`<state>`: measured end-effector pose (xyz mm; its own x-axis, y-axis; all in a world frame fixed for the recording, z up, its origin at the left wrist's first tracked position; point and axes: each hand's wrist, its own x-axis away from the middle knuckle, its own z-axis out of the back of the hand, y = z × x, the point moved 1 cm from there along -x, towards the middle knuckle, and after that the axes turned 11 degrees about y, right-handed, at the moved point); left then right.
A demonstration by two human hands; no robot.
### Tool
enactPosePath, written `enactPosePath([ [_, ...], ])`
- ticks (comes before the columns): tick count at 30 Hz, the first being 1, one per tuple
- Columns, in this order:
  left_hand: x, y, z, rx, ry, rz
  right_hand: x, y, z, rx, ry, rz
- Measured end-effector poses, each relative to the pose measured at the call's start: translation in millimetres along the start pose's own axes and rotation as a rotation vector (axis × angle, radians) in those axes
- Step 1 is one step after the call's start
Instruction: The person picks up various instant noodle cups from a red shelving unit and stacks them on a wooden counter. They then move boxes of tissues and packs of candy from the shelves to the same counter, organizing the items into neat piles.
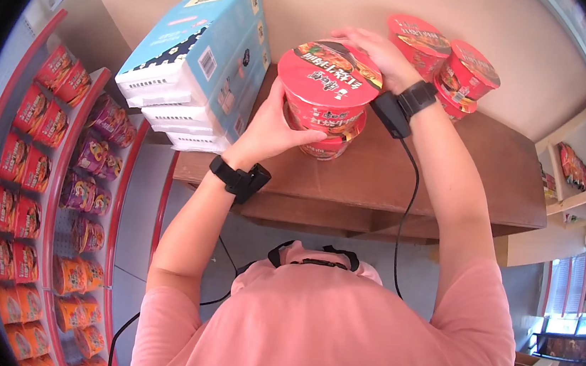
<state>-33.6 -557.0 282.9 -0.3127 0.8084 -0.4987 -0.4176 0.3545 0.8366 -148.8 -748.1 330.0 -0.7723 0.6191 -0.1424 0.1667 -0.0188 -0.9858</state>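
Observation:
Both my hands hold a red instant noodle bowl (330, 74) with a printed lid. My left hand (272, 127) wraps its near left side, thumb across the front. My right hand (376, 55) rests against its far right side, partly hidden behind the lid. Directly under it another red noodle bowl (323, 151) stands on the brown wooden counter (379, 176); whether the two touch is hidden. To the right, against the wall, are more stacked red noodle bowls (467, 75) and a further red bowl (419, 43). Black straps with small devices circle both my wrists.
Blue and white paper packs (193, 65) are stacked on the counter's left. Left of it, red-edged shelves (65, 180) hold red, purple and orange noodle bowls. A wooden rack (582, 181) with packets stands at right. A black cable (414, 195) hangs from my right wrist across the counter's front edge.

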Motion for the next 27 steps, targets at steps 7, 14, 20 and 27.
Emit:
enactPosePath([
  [7, 0, -2, -8, -0.045, 0.01, -0.051, 57, 6, 4, -0.177, 0.198, -0.048],
  [14, -10, -14, 4, 0.173, -0.176, 0.12, 101, 10, -13, 0.084, 0.134, 0.322],
  [20, -2, -12, 7, 0.211, -0.141, 0.042, 111, 22, -29, 0.266, 0.282, 0.358],
  [27, 27, 19, 40, -0.177, 0.407, -0.264, 123, 55, -32, 0.635, 0.349, 0.289],
])
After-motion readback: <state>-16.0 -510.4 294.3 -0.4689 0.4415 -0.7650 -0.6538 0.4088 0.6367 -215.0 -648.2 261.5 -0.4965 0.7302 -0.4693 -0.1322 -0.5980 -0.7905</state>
